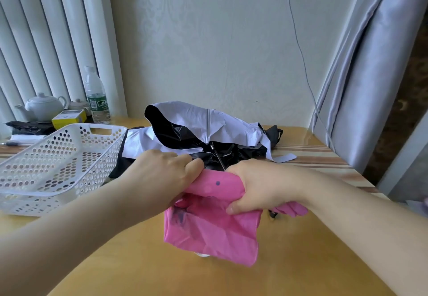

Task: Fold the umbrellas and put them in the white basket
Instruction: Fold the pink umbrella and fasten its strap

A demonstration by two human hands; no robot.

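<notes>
Both hands — left hand and right hand — grip the half-rolled pink umbrella; beyond them the white-and-black umbrella lies unfolded, and left of them the white basket holds no umbrella yet.

A white teapot, water bottle and yellow box stand far left.

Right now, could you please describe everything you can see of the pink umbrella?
The pink umbrella is collapsed, its thin, crinkled bright pink canopy with a dark dot only partly gathered. It lies crosswise above the wooden table, in front of the white-and-black umbrella. Both hands hold the bundled top: the left hand grips its left end, the right hand wraps the middle. A loose flap hangs down towards the table, and one pink end pokes out past the right wrist.
</notes>
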